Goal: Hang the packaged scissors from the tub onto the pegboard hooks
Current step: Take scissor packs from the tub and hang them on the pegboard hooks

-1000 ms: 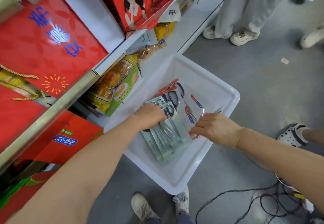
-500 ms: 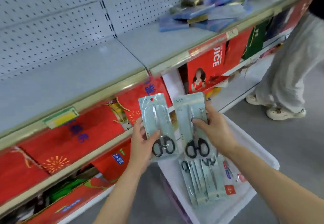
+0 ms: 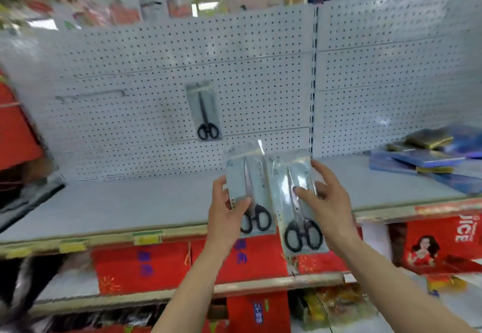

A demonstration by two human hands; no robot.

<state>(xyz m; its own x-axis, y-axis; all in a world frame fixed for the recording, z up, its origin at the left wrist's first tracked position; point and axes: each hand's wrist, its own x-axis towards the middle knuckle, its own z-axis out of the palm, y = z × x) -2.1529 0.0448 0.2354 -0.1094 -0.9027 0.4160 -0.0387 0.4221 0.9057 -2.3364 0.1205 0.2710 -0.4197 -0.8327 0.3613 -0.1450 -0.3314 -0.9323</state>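
1. L hand (image 3: 226,218): fingers clamped on one scissors pack (image 3: 249,189), thumb across its front, held upright in front of the shelf (image 3: 130,202).
2. R hand (image 3: 327,211): fingers clamped on a second scissors pack (image 3: 298,202), thumb on the front face, other fingers round the right edge. Pack upright, slightly tilted, black handles at the bottom.
3. Both packs side by side, edges touching or overlapping; cannot tell which.
4. Pegboard (image 3: 156,72) behind the shelf: one hung scissors pack (image 3: 204,111) near centre, above and left of the held packs.
5. Bare hook (image 3: 90,95) further left on the pegboard, approx. same height.
6. Blue and gold flat packs (image 3: 422,156) stacked at shelf's right end.
7. Red boxes (image 3: 167,265) on the shelf below.
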